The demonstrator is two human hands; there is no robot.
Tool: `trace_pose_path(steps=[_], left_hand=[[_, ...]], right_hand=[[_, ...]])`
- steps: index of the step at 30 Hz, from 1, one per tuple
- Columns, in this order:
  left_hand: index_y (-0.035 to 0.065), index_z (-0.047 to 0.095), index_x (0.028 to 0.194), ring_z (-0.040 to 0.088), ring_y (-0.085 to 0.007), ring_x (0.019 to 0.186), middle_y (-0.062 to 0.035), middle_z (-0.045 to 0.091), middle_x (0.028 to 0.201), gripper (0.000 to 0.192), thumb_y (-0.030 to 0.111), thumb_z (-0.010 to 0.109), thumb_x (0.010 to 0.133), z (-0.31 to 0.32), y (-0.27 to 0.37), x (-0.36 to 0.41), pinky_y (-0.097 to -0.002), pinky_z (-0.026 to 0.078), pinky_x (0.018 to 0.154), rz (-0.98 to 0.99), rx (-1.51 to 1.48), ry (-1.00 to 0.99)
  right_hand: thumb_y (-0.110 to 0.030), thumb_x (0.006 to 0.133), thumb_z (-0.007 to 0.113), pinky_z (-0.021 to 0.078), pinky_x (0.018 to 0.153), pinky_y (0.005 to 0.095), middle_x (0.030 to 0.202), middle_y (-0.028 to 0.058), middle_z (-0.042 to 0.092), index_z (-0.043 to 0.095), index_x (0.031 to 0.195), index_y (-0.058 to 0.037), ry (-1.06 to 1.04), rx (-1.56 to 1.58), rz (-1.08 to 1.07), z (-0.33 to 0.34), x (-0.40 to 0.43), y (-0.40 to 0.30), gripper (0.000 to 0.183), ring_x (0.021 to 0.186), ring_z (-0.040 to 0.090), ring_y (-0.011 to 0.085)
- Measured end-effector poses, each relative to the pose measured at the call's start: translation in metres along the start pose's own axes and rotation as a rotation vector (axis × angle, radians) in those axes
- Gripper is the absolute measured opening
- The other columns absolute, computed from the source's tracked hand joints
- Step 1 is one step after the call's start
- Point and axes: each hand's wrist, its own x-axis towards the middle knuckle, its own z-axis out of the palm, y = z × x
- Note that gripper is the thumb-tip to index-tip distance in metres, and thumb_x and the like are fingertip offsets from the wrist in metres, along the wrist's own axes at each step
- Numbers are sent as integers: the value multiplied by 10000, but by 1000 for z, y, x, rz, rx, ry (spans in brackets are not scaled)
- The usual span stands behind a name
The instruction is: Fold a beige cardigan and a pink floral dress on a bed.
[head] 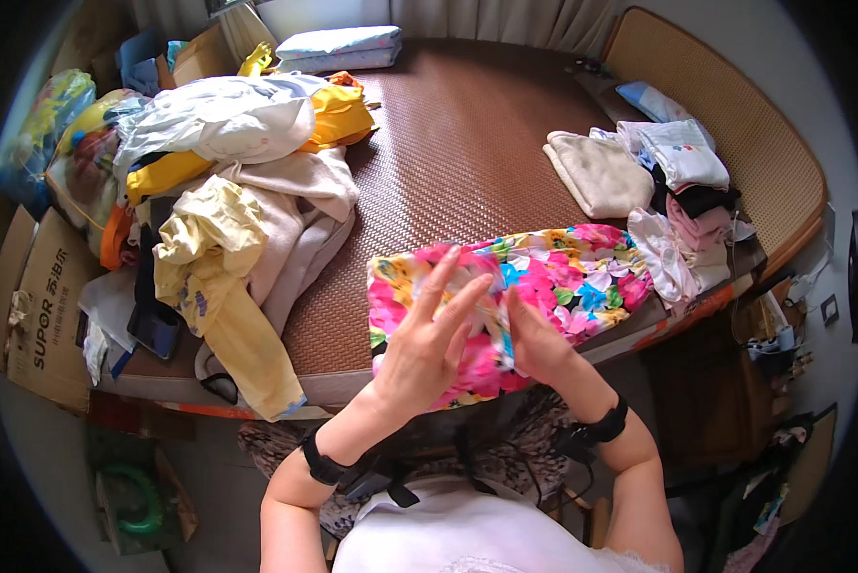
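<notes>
A floral garment or cloth (579,286) in pink, yellow and blue lies along the near edge of the bed, its left part folded over. My left hand (425,347) is over that left part, fingers spread and slightly blurred, with nothing visible in them. My right hand (540,344) is at a raised fold near the middle of the cloth. Its fingertips touch or nearly touch the fold, and whether they pinch it is hidden. Both wrists wear black straps.
Brown woven matting (443,143) covers the bed. At left is a heap of clothes with yellow trousers (242,322) hanging over the edge, beside a cardboard box (49,308). Folded clothes (686,157) and a beige folded cloth (597,175) are stacked at right, near the rattan headboard (729,107).
</notes>
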Motion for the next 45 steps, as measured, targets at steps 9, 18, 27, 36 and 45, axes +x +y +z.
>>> trace_pose_path(steps=[9,18,27,36,45], left_hand=[[-45,516,1232,541,-422,1123,-270,503,1271,377,-63,512,856,16,-48,-26,-445,473,935,-174,12,-40],[-61,419,1362,241,-413,1393,-298,327,1449,631,412,447,944,45,-62,-49,-557,109,1135,-351,651,-252],[91,482,1364,317,-388,1365,-148,419,1442,438,249,459,956,51,-58,-29,-551,151,1132,-178,408,-351],[209,522,1349,239,-413,1393,-136,353,1490,451,364,475,928,54,-64,-27,-610,64,1119,-212,493,-335],[199,523,1344,251,-422,1385,-152,372,1475,461,385,485,924,51,-63,-28,-611,75,1117,-214,487,-297]], right_hand=[[-112,935,564,507,788,257,1069,38,617,447,1349,-32,380,-337,229,-22,-11,-10,438,932,595,88],[-64,888,590,369,472,213,877,66,607,412,1368,0,557,-776,1,-53,9,8,516,523,465,44],[-397,909,561,208,1130,483,1446,170,387,427,1377,-32,180,-1735,-266,-9,10,27,608,1361,323,335],[-457,864,614,286,1098,453,1409,226,415,488,1330,-54,595,-1820,-153,-91,-47,-12,629,1322,385,355],[-473,762,724,454,807,463,973,247,633,590,952,32,1648,-1677,126,-186,-121,-78,556,935,597,394]])
